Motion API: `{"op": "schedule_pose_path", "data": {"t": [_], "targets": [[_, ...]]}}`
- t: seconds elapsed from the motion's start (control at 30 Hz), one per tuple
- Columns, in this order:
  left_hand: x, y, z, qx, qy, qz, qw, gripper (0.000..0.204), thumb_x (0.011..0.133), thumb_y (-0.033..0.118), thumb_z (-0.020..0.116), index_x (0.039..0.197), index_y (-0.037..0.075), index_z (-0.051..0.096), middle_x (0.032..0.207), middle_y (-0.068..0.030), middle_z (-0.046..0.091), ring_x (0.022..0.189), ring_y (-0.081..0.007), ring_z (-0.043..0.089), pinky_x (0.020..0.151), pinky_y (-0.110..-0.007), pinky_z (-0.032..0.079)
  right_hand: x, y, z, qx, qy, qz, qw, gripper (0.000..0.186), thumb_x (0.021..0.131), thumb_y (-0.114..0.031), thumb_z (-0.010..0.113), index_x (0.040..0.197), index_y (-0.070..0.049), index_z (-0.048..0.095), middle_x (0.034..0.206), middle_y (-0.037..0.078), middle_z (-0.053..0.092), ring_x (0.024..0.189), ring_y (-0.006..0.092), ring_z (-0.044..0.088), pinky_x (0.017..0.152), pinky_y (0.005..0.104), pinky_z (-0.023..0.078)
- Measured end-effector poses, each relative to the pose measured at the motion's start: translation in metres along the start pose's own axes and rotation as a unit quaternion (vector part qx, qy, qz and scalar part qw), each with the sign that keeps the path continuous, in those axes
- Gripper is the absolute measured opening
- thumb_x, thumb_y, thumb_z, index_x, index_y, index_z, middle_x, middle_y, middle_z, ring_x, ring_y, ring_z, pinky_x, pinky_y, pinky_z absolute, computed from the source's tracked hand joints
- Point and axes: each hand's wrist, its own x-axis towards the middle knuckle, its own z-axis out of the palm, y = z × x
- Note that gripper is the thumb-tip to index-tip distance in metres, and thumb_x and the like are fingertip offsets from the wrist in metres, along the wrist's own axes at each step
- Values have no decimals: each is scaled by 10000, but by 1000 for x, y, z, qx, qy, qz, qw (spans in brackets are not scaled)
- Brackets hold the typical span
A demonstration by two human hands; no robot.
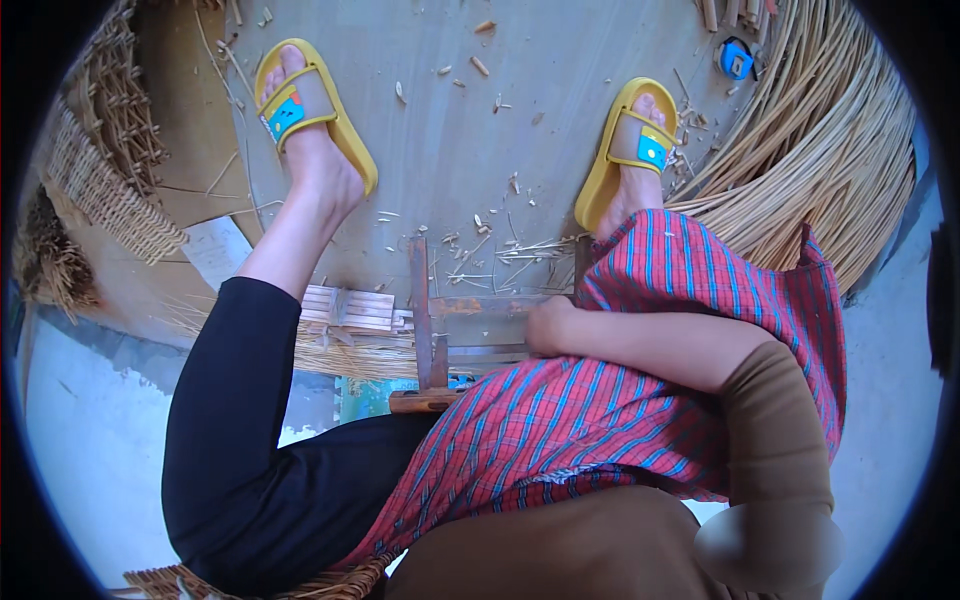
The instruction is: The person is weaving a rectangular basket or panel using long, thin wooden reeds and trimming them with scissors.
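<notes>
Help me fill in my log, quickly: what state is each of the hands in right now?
Left: not in view, so cannot be told.
Right hand: at the red plaid cloth; whether closed or holding anything cannot be told.

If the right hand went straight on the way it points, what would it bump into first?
The right hand points left, so probably the brown bar standing across its path, though depth is unclear and it might pass above.
</notes>
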Motion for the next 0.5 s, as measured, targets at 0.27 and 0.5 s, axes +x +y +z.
{"op": "schedule_pose_path", "data": {"t": [0.27, 0.5], "targets": [[-32, 15, 15, -30, 66, 62, 995, 564, 1097, 463, 461, 1352, -23, 593, 1232, -225, 643, 1186, -436, 601, 1059, -612, 484, -65, -23, -87, 260, 105, -214, 936, 354, 1042, -317, 600, 1291, -94, 716, 1338, 173, 676, 1269, 374, 613, 1054, 482, 497], [-30, 63, -3, -7, 67, -28, 997, 754, 999, 579, 627, 1359, -83, 631, 1186, -181, 652, 1126, -344, 602, 1046, -465, 453, -145, -95, -83, 159, 839, -17, 520, 313, 834, -126, 625, 1124, -135, 740, 1011, 181, 617, 971, 399, 663, 793, 541, 537]]}}
